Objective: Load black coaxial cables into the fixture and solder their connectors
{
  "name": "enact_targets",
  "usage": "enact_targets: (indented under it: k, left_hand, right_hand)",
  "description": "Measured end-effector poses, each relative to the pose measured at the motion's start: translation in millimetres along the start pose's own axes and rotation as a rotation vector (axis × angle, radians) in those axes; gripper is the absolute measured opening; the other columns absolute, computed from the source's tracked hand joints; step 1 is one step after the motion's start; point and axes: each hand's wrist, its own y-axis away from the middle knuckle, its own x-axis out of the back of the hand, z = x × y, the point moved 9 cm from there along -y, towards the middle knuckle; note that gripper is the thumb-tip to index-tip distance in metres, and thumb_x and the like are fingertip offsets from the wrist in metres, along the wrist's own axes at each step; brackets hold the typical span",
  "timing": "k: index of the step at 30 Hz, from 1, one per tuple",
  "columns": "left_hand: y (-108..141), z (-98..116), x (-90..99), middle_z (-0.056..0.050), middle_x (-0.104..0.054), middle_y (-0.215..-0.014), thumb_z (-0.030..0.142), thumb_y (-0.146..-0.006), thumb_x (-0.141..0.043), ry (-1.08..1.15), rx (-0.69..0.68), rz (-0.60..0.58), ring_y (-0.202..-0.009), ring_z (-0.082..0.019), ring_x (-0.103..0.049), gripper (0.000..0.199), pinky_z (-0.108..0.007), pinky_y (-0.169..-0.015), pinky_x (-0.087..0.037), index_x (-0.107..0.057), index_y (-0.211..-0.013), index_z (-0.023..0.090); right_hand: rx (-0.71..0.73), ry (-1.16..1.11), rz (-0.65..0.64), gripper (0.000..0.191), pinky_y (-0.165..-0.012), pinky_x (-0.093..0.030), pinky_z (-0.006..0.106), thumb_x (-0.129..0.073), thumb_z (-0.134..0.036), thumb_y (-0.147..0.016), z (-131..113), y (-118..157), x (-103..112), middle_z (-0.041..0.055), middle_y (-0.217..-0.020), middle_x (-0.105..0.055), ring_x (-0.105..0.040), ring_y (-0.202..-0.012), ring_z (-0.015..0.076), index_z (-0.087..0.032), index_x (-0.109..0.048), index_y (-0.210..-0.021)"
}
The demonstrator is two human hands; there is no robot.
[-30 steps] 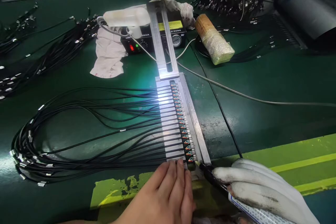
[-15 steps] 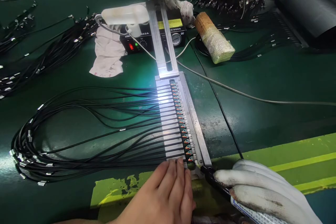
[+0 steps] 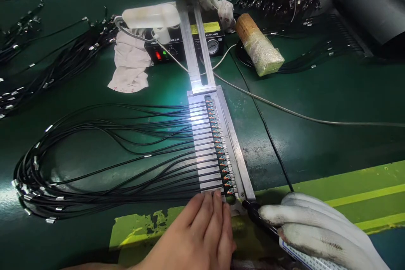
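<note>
A long metal jig (image 3: pixel 236 143) carries a row of black cables (image 3: pixel 171 147), their small connector ends with orange and green wires lined up in its slot. My bare left hand (image 3: pixel 199 228) has its fingers together, fingertips on the lowest black cable at the jig's near end; its thumb is mostly hidden. White-gloved, my right hand (image 3: pixel 316 228) grips a glue tube (image 3: pixel 299 255) with a white printed label and a long black nozzle. The nozzle's thin tip is beside the lowest connector, almost touching it; whether they touch I cannot tell.
A lit white lamp (image 3: pixel 152 16) leans over the jig's far end. Behind stands a black control box (image 3: pixel 172 50) with a gauge. A wrapped block (image 3: pixel 261 48), a white cloth (image 3: pixel 131 65) and further cable bundles (image 3: pixel 69 50) lie around. A grey cord (image 3: pixel 284 112) crosses rightward.
</note>
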Motion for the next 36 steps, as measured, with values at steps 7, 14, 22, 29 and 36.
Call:
enact_targets:
  k: [7,14,22,29,36]
  left_hand:
    - [-1.0,-0.6,1.2,-0.014,-0.067,-0.113,0.025,-0.095,-0.054,0.003,-0.003,0.009,-0.105,-0.027,-0.064,0.026,-0.039,-0.09,-0.051,-0.066,-0.108,0.006]
    - [-1.4,-1.4,1.9,-0.013,-0.067,-0.112,0.023,-0.096,-0.052,0.001,-0.001,0.01,-0.104,-0.027,-0.065,0.025,-0.039,-0.091,-0.05,-0.066,-0.108,0.006]
    - [-2.0,-1.1,0.6,-0.014,-0.067,-0.113,0.024,-0.095,-0.053,0.004,-0.006,0.005,-0.105,-0.027,-0.064,0.025,-0.039,-0.092,-0.049,-0.065,-0.108,0.006]
    - [-1.6,-0.3,3.1,-0.013,-0.067,-0.112,0.024,-0.097,-0.049,-0.002,-0.015,0.005,-0.103,-0.027,-0.065,0.027,-0.039,-0.089,-0.051,-0.066,-0.107,0.006]
    - [1.7,-0.6,2.3,-0.013,-0.067,-0.112,0.023,-0.097,-0.047,0.021,-0.013,0.02,-0.103,-0.028,-0.065,0.028,-0.04,-0.087,-0.053,-0.067,-0.107,0.006]
  right_hand:
    - [0.032,-0.016,-0.043,0.023,-0.083,-0.055,0.026,-0.048,-0.04,-0.097,1.5,-1.8,-4.1,0.0041,-0.097,-0.072,-0.069,-0.082,0.0148,-0.021,-0.056,-0.089]
    - [0.079,-0.015,-0.047,0.025,-0.082,-0.055,0.022,-0.047,-0.04,-0.099,1.7,-8.1,-3.6,0.0031,-0.093,-0.073,-0.07,-0.079,0.0125,-0.02,-0.056,-0.086]
    - [0.083,-0.028,-0.067,0.023,-0.08,-0.056,0.024,-0.05,-0.039,-0.097,-0.7,-8.3,-2.5,0.0052,-0.093,-0.072,-0.07,-0.08,0.0148,-0.019,-0.058,-0.088]
    - [0.062,-0.003,-0.011,0.025,-0.085,-0.054,0.024,-0.047,-0.04,-0.098,1.2,-5.2,-1.5,0.0062,-0.093,-0.072,-0.07,-0.084,0.0146,-0.019,-0.057,-0.088]
    - [0.111,0.011,-0.036,0.024,-0.087,-0.052,0.023,-0.047,-0.039,-0.098,-0.8,-5.9,-3.6,0.0051,-0.094,-0.072,-0.07,-0.082,0.0129,-0.019,-0.056,-0.089]
